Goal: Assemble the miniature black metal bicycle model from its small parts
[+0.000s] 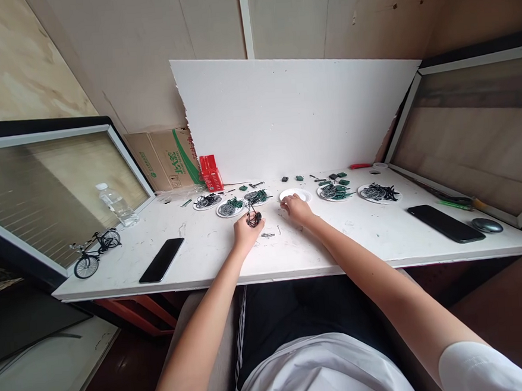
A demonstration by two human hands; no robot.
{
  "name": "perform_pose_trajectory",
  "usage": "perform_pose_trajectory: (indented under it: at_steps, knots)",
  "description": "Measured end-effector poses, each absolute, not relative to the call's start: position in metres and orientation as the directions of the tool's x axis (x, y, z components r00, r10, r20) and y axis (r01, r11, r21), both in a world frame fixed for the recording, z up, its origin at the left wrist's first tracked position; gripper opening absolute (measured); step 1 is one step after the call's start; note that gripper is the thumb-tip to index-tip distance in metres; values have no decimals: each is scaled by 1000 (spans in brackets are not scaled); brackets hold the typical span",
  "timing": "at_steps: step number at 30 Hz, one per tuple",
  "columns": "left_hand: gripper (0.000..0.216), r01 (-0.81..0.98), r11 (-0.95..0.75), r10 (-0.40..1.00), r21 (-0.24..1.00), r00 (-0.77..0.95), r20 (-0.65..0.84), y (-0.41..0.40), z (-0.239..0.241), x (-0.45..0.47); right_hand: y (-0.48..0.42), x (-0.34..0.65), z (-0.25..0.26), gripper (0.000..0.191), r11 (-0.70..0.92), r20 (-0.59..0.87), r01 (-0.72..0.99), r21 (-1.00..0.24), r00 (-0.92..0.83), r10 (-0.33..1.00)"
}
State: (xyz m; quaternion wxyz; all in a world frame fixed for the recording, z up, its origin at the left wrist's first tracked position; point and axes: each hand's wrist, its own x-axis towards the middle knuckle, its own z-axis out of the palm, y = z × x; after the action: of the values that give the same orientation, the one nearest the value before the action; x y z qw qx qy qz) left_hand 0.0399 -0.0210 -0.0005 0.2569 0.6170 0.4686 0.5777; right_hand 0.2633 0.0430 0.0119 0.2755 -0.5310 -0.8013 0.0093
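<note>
My left hand (244, 231) is closed around a partly built black model bicycle (254, 219), whose round wheel shows above the fingers. At the front left rim of a white paper plate (304, 192), my right hand (296, 207) has its fingers bent together; whatever is between the fingertips is too small to make out. Between the hands, a small grey part (268, 235) and a thin pin-like piece (278, 230) lie on the white table (319, 257). A complete black model bicycle (97, 250) stands on the table's left side.
Plates of small parts line the back: black wheels (207, 201), green wheels (231, 207), green pieces (334, 191) and black strips (379, 193). A phone (162, 260) and water bottle (117, 204) are left; another phone (445, 223) and a mouse (487, 225) are right. A white board (300, 115) stands behind.
</note>
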Motion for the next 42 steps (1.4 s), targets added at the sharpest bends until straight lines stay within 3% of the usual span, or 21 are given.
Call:
perform_pose_trajectory:
  at_steps: [7,13,18,25,34,42]
  knots:
    - [45,29,-332,943,943,12,332,-39,15,58,9,275,10,18,538,543,685,-491,-242,804]
    - [55,-152,-146,972,978,161,170,-56,23,79,-24,289,7,17,678,683,556,-480,-249,687]
    - [51,-244,-35,946,969,306,111,-66,25,87,-42,282,12,15,752,764,530,-392,-268,587]
    - [48,-211,-64,939,975,318,131,-68,23,87,-50,270,9,17,790,746,521,-324,-373,552]
    - [48,-176,-77,934,981,332,133,-67,21,87,-48,273,6,17,780,762,509,-365,-318,564]
    - [50,-161,-70,939,985,322,119,-67,19,88,-48,273,4,20,759,752,564,-326,-331,570]
